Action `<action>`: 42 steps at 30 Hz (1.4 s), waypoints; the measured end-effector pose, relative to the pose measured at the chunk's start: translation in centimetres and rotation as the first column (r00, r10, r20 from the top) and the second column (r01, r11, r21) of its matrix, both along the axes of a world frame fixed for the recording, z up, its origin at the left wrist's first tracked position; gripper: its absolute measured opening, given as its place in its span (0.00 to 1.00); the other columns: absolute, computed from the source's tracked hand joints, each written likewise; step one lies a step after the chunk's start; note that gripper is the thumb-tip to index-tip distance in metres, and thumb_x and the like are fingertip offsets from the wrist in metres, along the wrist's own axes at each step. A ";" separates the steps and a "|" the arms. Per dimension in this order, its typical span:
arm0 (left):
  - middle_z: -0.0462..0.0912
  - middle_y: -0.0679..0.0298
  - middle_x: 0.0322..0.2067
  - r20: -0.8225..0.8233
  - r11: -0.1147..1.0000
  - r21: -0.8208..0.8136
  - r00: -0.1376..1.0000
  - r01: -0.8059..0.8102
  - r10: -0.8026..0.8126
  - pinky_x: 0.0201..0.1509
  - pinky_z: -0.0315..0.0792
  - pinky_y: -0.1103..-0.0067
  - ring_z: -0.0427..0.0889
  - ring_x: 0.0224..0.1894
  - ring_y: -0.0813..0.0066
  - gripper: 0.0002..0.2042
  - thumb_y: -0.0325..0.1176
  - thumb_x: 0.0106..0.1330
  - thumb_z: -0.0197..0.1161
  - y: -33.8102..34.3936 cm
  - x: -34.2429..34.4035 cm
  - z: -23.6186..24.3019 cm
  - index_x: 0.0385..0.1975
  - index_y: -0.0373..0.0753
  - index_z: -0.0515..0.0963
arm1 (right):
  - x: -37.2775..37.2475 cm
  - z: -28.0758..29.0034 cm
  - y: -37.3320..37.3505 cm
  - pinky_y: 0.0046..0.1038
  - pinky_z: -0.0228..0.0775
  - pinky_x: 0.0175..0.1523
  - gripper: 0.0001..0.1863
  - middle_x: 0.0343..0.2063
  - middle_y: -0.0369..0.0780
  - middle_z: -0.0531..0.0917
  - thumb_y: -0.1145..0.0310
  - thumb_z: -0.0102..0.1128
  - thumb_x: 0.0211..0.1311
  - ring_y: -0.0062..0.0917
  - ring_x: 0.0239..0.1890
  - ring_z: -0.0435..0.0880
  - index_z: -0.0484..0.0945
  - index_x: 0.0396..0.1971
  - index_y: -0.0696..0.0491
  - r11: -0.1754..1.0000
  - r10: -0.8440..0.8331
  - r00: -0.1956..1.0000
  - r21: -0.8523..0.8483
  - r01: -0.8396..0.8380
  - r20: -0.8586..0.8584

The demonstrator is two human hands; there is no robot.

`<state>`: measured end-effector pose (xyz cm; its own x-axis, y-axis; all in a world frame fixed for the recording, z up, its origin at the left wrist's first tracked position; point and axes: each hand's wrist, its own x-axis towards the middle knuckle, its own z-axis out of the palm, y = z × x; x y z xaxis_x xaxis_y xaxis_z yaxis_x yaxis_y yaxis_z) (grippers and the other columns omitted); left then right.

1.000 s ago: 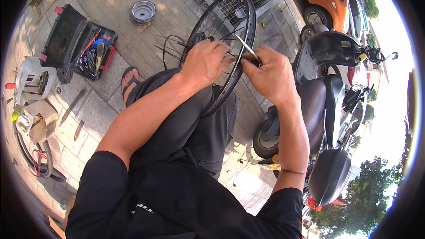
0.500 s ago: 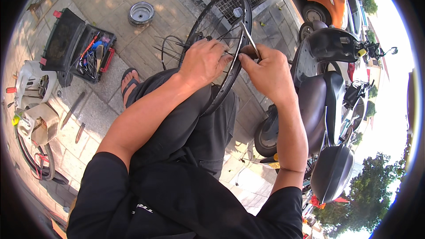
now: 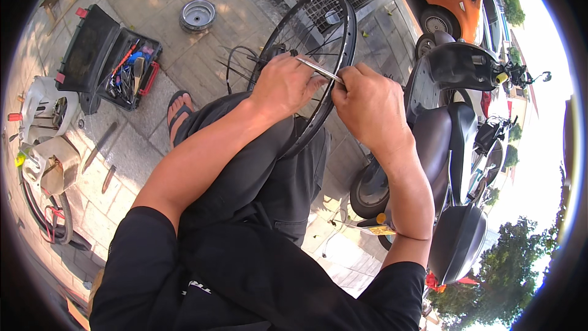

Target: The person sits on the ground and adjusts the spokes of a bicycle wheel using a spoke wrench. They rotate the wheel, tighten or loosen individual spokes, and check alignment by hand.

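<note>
A bare black wheel rim point(image 3: 346, 40) with thin dark spokes point(image 3: 306, 19) stands tilted against my legs, its hub partly hidden behind my left hand. Inside the rim, my left hand point(image 3: 283, 83) is closed, thumb and fingers pinched at a spoke whose end is mostly covered. My right hand point(image 3: 372, 99) is outside the rim, closed around a slim silver metal tool point(image 3: 318, 70). That tool lies across the rim, its far end over my left fingers; its exact kind is not clear. Several loose spoke ends stick out left of the hub.
An open black toolbox point(image 3: 136, 76) with hand tools lies on the paving at left. Beyond my foot is a round metal drum point(image 3: 198, 15). Cut plastic containers point(image 3: 54, 162) and a dark flat bar point(image 3: 101, 144) lie at far left. A scooter point(image 3: 432, 125) stands close at right.
My right hand has turned, swinging the metal tool from pointing up and away to lying leftward across the rim. The rim has shifted slightly right; my left hand stays nearly in place.
</note>
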<state>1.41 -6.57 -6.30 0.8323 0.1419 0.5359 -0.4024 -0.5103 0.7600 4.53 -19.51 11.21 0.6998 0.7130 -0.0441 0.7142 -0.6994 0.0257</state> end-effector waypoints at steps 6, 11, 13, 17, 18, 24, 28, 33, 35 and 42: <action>0.85 0.56 0.36 -0.025 1.000 0.024 1.000 -0.017 0.018 0.51 0.76 0.61 0.84 0.43 0.51 0.08 0.34 0.65 0.68 -0.2 -0.2 0.0 0.38 0.37 0.83 | -0.5 -1.1 -0.3 0.44 0.78 0.39 0.07 0.29 0.46 0.83 0.69 0.62 0.62 0.46 0.33 0.85 0.80 0.28 0.58 0.997 -0.047 0.998 0.064 0.044 0.040; 0.85 0.57 0.38 -0.016 1.000 0.001 0.999 -0.029 0.029 0.50 0.78 0.63 0.84 0.43 0.52 0.07 0.32 0.65 0.69 0.4 -0.1 -0.2 0.39 0.37 0.83 | 0.0 2.1 -0.5 0.38 0.76 0.41 0.15 0.28 0.46 0.85 0.67 0.64 0.62 0.39 0.32 0.85 0.81 0.41 0.63 0.873 -0.396 0.864 0.163 0.459 -0.311; 0.85 0.58 0.38 -0.063 0.993 -0.115 0.997 0.030 -0.038 0.50 0.78 0.65 0.85 0.44 0.53 0.06 0.30 0.66 0.68 0.4 0.0 -0.3 0.40 0.38 0.84 | 0.1 3.0 -2.6 0.32 0.75 0.42 0.20 0.29 0.40 0.82 0.68 0.63 0.60 0.27 0.32 0.83 0.79 0.50 0.63 0.853 -0.364 0.863 0.248 0.460 -0.349; 0.85 0.59 0.40 -0.015 0.963 -0.212 0.985 0.164 -0.171 0.47 0.80 0.68 0.85 0.43 0.55 0.07 0.28 0.67 0.69 1.0 0.4 -0.6 0.42 0.38 0.85 | -0.5 5.1 -5.7 0.25 0.75 0.40 0.19 0.37 0.37 0.79 0.73 0.59 0.66 0.20 0.34 0.82 0.77 0.56 0.60 0.730 -0.270 0.592 0.239 0.640 -0.759; 0.85 0.58 0.40 0.019 0.956 -0.214 0.979 0.202 -0.202 0.46 0.81 0.68 0.86 0.43 0.55 0.07 0.28 0.66 0.69 1.0 0.5 -0.6 0.42 0.36 0.85 | -1.2 5.4 -5.8 0.24 0.74 0.40 0.19 0.37 0.37 0.79 0.72 0.60 0.68 0.19 0.34 0.82 0.76 0.57 0.59 0.721 -0.260 0.581 0.245 0.648 -0.771; 0.85 0.58 0.40 0.038 0.805 -0.467 0.917 0.367 -0.396 0.50 0.81 0.72 0.87 0.45 0.61 0.08 0.24 0.69 0.67 0.7 0.8 -1.4 0.45 0.35 0.86 | -3.2 7.4 -6.5 0.27 0.74 0.46 0.26 0.39 0.42 0.81 0.68 0.64 0.72 0.24 0.33 0.81 0.70 0.66 0.57 0.837 -0.413 0.700 0.061 0.544 -0.583; 0.85 0.59 0.42 -0.016 0.865 -0.394 0.939 0.310 -0.344 0.50 0.78 0.74 0.86 0.46 0.64 0.07 0.27 0.72 0.65 1.1 0.2 -0.4 0.46 0.34 0.85 | -4.1 8.4 -7.7 0.29 0.75 0.50 0.28 0.40 0.45 0.83 0.72 0.66 0.62 0.25 0.40 0.82 0.74 0.63 0.59 0.856 -0.299 0.809 0.234 0.462 -0.506; 0.86 0.57 0.40 -0.052 0.917 -0.331 0.966 0.221 -0.251 0.47 0.77 0.73 0.86 0.42 0.61 0.06 0.27 0.73 0.64 1.3 0.2 -0.2 0.43 0.33 0.84 | -4.0 9.8 -7.2 0.25 0.75 0.52 0.16 0.43 0.41 0.83 0.78 0.75 0.54 0.25 0.47 0.83 0.84 0.43 0.61 0.853 -0.230 0.946 0.421 0.308 -0.227; 0.86 0.56 0.39 -0.059 0.919 -0.332 0.967 0.214 -0.247 0.46 0.79 0.72 0.87 0.41 0.58 0.06 0.27 0.72 0.65 1.4 0.2 -0.2 0.42 0.33 0.83 | -4.2 9.2 -6.8 0.24 0.76 0.50 0.19 0.43 0.40 0.86 0.74 0.77 0.56 0.23 0.43 0.84 0.82 0.46 0.59 0.752 -0.314 0.919 0.528 0.395 -0.240; 0.87 0.56 0.39 -0.123 0.944 -0.288 0.972 0.160 -0.202 0.44 0.80 0.69 0.88 0.41 0.55 0.05 0.28 0.71 0.65 1.5 -0.3 0.2 0.42 0.34 0.83 | -3.0 8.8 -5.4 0.23 0.76 0.48 0.21 0.41 0.37 0.87 0.67 0.78 0.59 0.19 0.40 0.86 0.80 0.49 0.56 0.665 -0.399 0.874 0.569 0.484 -0.277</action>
<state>1.10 -5.12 -6.14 0.9246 0.1054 0.3661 -0.3404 -0.2029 0.9181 1.52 -24.89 20.02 0.9585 0.2226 0.1779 0.2849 -0.7660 -0.5762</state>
